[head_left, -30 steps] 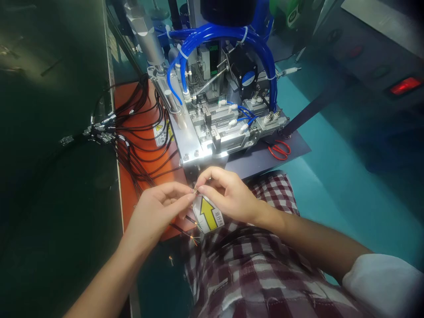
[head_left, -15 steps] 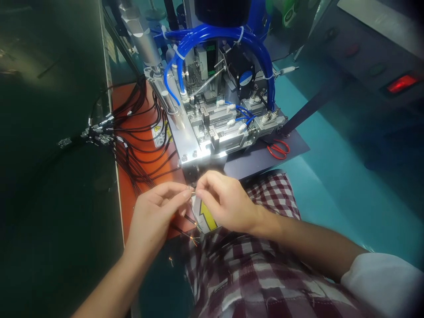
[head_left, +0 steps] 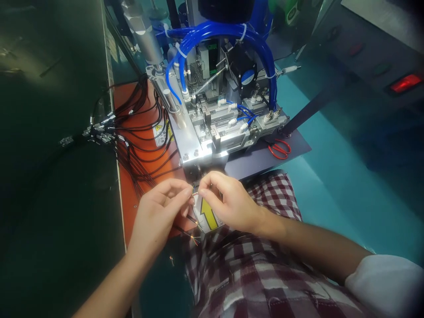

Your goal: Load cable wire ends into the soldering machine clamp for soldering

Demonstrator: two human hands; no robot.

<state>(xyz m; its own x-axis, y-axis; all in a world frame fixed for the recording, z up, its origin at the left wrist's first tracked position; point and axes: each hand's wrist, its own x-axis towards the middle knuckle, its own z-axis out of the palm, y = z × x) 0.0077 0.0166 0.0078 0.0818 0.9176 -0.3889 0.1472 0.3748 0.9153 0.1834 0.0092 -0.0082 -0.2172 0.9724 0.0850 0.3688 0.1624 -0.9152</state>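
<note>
My left hand [head_left: 159, 205] pinches the end of a thin cable, with fine coloured wires just showing at the thumb and fingertip. Facing it, my right hand [head_left: 228, 201] is closed in a pinch on one of those fine wires [head_left: 195, 193]. The fingertips of both hands are a small gap apart, in front of the metal machine. Below the left hand, two black cables [head_left: 182, 230] stick out with stripped, fanned wire ends [head_left: 195, 240]. Behind the right fingers lies a white label with a yellow arrow [head_left: 208, 215].
A machine [head_left: 225, 128] with metal cylinders and blue air hoses [head_left: 228, 33] stands ahead. Several black cables [head_left: 142, 145] with metal connectors [head_left: 99, 130] spread over an orange mat [head_left: 127, 212] at left. Red-handled scissors [head_left: 280, 149] lie on the machine's grey base plate [head_left: 251, 163].
The fingertips of my two hands have drawn slightly apart, the right hand shifting a little to the right. The whole view has shifted slightly. Cables, machine and scissors stay in place.
</note>
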